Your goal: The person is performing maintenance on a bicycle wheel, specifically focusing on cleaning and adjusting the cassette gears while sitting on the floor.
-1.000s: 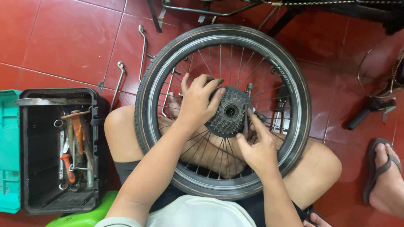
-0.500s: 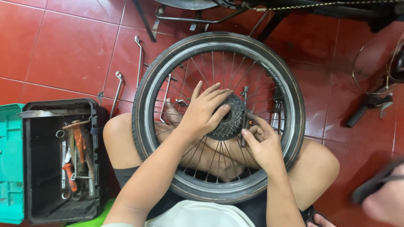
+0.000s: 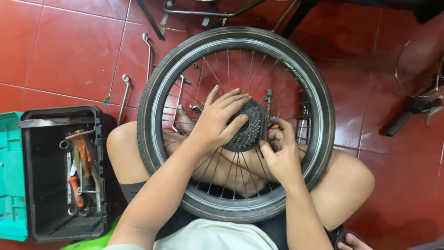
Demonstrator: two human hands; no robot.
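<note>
A bicycle wheel [image 3: 162, 78] with a black tyre and thin spokes lies flat across my crossed legs. At its hub sits a dark stack of toothed cogs [image 3: 247, 134]. My left hand [image 3: 217, 120] rests on top of the cogs, fingers spread over them and gripping. My right hand [image 3: 277, 155] presses against the cogs' right side, fingers curled around a thin dark tool with an orange bit near the axle; what it grips is partly hidden.
An open black toolbox [image 3: 60, 176] with a teal lid holds several hand tools at my left. Two long metal wrenches [image 3: 125, 97] lie on the red tile floor. A black bike stand frame [image 3: 208, 9] stands ahead, another dark tool [image 3: 411, 111] at right.
My left hand has slid further over the cogs. My right hand moved up against their right side. The sandalled foot at the right edge is out of view.
</note>
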